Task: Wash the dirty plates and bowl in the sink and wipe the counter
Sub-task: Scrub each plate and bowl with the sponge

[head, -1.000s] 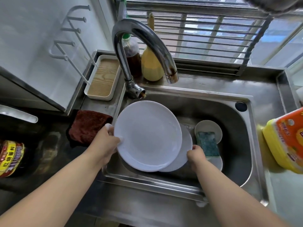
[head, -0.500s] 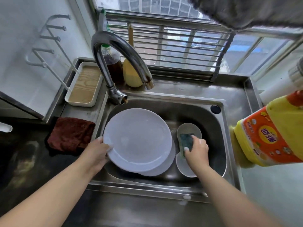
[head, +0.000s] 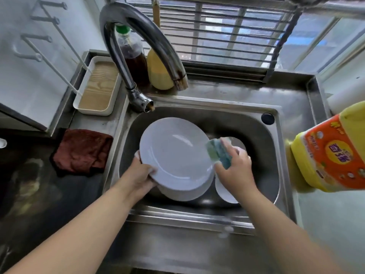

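Over the sink (head: 199,216), the left hand (head: 139,175) grips the top plate (head: 173,153) by its near-left rim, tilting it above a second plate (head: 185,194). Just right, the right hand (head: 235,167) curls its fingers round the sponge (head: 218,153) at the plate's edge. Scrubbing looks about to begin; next, sweep the sponge across the face. A bowl (head: 225,194) waits beneath; the faucet (head: 138,46) runs dry.

White plates (head: 175,155); green-and-teal sponge (head: 219,153); dark red cloth (head: 81,151); yellow bottle (head: 331,153), orange label; steel-grey sink (head: 217,119).
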